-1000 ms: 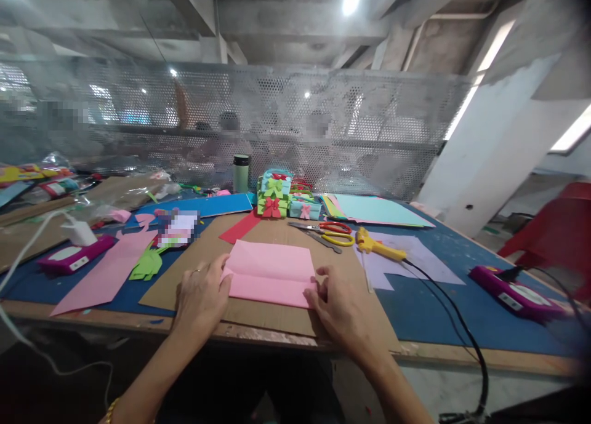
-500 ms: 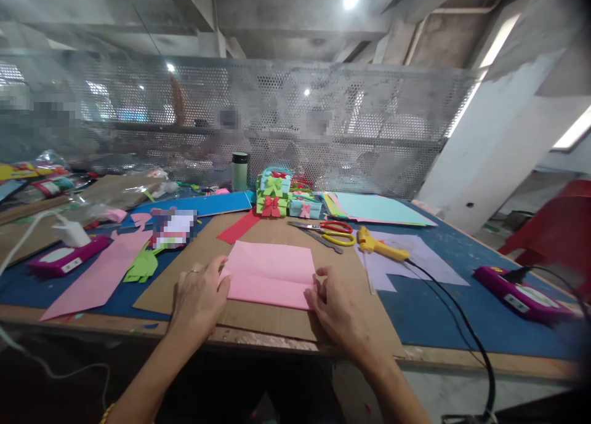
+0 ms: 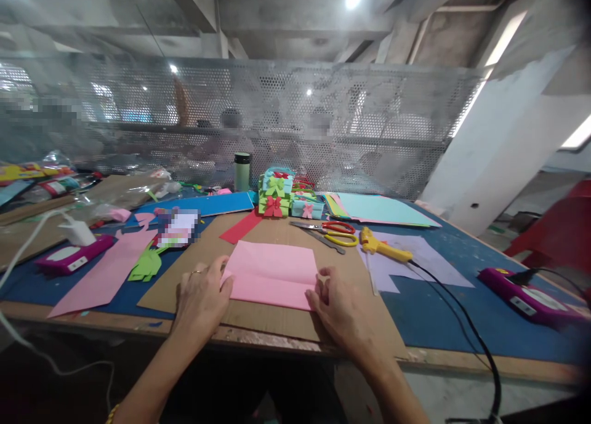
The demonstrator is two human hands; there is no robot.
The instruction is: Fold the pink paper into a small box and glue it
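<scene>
A pink sheet (image 3: 272, 264) lies on brown cardboard (image 3: 207, 244) in front of me, its near part folded over along a crease. My left hand (image 3: 203, 295) pinches the sheet's left edge between thumb and fingers. At the right edge, my right hand (image 3: 335, 301) grips the paper the same way, fingers curled. Beyond the sheet is a red strip (image 3: 241, 226), and scissors with red and yellow handles (image 3: 339, 233) rest to its right. A yellow glue gun (image 3: 385, 247) lies on purple paper (image 3: 427, 261).
Small green and blue paper boxes with bows (image 3: 276, 196) are stacked at the back beside a green bottle (image 3: 242, 173). Purple power strips (image 3: 76, 256) sit left and right. Coloured sheets (image 3: 388, 210) are at back right, pink paper (image 3: 104, 275) at left.
The whole view has shifted slightly, with the table's items a little further right. Both hands keep their hold on the pink sheet, which looks the same.
</scene>
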